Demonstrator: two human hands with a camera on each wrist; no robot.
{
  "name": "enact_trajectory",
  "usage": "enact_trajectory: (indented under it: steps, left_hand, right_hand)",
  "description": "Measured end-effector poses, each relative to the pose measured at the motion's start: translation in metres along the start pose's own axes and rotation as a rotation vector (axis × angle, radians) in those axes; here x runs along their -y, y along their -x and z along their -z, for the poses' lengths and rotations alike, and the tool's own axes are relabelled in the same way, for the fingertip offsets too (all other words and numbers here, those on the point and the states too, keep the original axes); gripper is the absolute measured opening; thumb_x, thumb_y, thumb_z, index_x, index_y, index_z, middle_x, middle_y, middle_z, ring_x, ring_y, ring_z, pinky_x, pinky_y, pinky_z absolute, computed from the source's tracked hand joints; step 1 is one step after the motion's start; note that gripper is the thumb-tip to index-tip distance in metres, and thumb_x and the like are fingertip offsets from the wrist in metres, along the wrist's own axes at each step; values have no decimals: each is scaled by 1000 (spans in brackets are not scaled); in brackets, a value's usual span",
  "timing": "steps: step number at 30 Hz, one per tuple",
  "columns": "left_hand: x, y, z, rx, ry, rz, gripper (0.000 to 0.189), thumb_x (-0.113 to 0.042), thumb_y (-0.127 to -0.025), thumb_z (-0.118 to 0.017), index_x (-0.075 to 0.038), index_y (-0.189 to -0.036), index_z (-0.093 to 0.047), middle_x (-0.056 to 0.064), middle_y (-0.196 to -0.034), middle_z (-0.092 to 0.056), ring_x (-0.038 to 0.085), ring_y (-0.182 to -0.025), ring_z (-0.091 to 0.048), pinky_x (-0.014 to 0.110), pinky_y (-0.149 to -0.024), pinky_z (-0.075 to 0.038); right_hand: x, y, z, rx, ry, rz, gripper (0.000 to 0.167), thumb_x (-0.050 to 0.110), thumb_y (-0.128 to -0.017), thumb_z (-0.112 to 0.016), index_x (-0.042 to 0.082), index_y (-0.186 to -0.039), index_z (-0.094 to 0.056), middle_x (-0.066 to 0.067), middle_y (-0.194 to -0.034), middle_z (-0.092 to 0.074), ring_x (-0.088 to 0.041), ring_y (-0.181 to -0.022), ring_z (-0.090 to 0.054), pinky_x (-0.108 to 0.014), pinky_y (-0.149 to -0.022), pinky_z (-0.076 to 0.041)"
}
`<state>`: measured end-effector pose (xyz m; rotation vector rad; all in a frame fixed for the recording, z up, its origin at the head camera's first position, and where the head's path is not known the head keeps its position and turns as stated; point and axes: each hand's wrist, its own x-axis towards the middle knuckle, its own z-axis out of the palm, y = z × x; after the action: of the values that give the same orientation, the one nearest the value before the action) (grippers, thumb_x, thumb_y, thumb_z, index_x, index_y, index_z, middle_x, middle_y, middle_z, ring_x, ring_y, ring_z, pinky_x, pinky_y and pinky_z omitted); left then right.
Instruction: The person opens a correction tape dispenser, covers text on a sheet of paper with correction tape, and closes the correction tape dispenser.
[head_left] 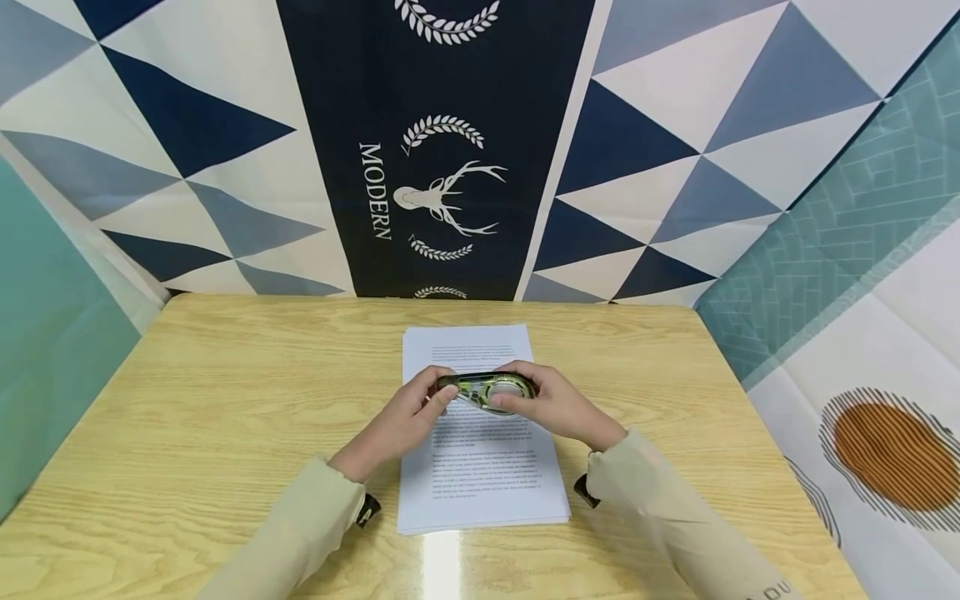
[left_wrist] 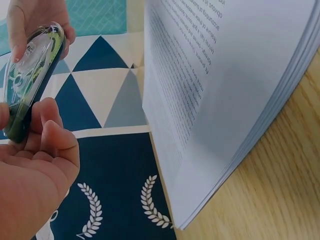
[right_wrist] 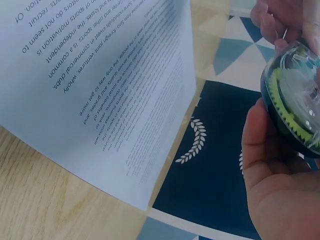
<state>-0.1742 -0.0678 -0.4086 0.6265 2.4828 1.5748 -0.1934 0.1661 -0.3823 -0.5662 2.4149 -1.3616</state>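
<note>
A correction tape dispenser with a clear case and green and black parts is held level above a stack of printed paper. My left hand pinches its narrow dark end between thumb and fingers. Around its wide, rounded end, my right hand grips with the thumb on the near face. In the left wrist view, the dispenser spans both hands. Green gear teeth show through the case of the dispenser in the right wrist view. Fingers hide both ends in part.
The paper lies on a wood-grain table, its lower edge towards me. Behind the table hangs a patterned cloth with triangles and a deer head. Dark bands sit at the sleeve cuffs.
</note>
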Motion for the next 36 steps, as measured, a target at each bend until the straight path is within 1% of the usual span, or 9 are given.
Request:
enact_trajectory:
  steps: [3, 7, 11, 16, 19, 22, 27, 32, 36]
  left_hand:
    - [-4, 1, 3, -18, -33, 8, 29, -29, -99, -46, -12, -121, -55, 5, -92, -55, 14, -76, -48, 25, -66, -43]
    - [-8, 2, 6, -30, -79, -7, 32, -32, -96, -52, -16, -124, -57, 0, -98, -57, 13, -82, -50, 25, -71, -45]
    - [-10, 4, 8, -36, -122, -41, 32, -32, -93, -57, -15, -121, -60, -3, -93, -57, 11, -79, -49, 22, -67, -43]
    - [-15, 7, 11, -42, -150, -78, 27, -28, -90, -63, -13, -113, -63, -4, -89, -56, 9, -76, -49, 20, -65, -43]
    - [-19, 10, 12, -38, -154, -79, 30, -27, -89, -65, -13, -116, -62, -5, -89, -57, 9, -75, -49, 21, -66, -43]
    - [-24, 13, 13, -36, -181, -98, 31, -27, -88, -66, -14, -116, -62, -6, -89, -58, 9, -75, -49, 23, -67, -44]
    - [-31, 21, 14, -35, -232, -133, 26, -29, -87, -66, -16, -109, -65, -8, -92, -59, 6, -79, -51, 26, -70, -47]
    - [-41, 32, 14, -34, -242, -140, 27, -31, -88, -64, -16, -110, -64, -9, -94, -59, 4, -83, -52, 23, -72, -47]
    - [-48, 38, 17, -31, -241, -127, 22, -29, -87, -67, -17, -105, -65, -11, -89, -59, 4, -78, -51, 21, -68, -46]
  right_hand:
    - [2, 2, 0, -9, 4, 7, 35, 34, -86, -67, 16, -115, -62, -7, -106, -63, -19, -86, -57, -35, -74, -48]
    - [5, 4, 0, -23, 9, 7, 34, 34, -86, -67, 14, -113, -63, -7, -103, -64, -19, -82, -57, -33, -71, -48]
    - [8, 6, 0, -11, 9, 12, 32, 30, -87, -67, 11, -111, -63, -10, -100, -64, -18, -78, -57, -30, -68, -48]
    - [12, 8, -1, 12, 17, 25, 28, 27, -87, -66, 10, -109, -64, -9, -98, -64, -18, -77, -55, -27, -67, -47]
    - [14, 11, -1, 25, 22, 38, 27, 27, -87, -66, 11, -109, -64, -7, -98, -64, -18, -78, -55, -27, -68, -47]
    - [16, 15, -1, 40, 16, 59, 29, 27, -87, -66, 11, -111, -63, -7, -99, -64, -17, -79, -56, -26, -69, -48]
    - [19, 23, -2, 45, 23, 93, 32, 28, -87, -67, 12, -114, -63, -6, -101, -65, -14, -79, -58, -24, -69, -49]
    - [27, 34, -3, 41, 45, 129, 32, 30, -86, -67, 15, -114, -63, -3, -101, -65, -12, -77, -58, -24, -67, -50]
    - [33, 40, -2, 65, 40, 163, 32, 28, -86, -67, 14, -115, -62, -3, -100, -66, -10, -78, -59, -24, -67, -51]
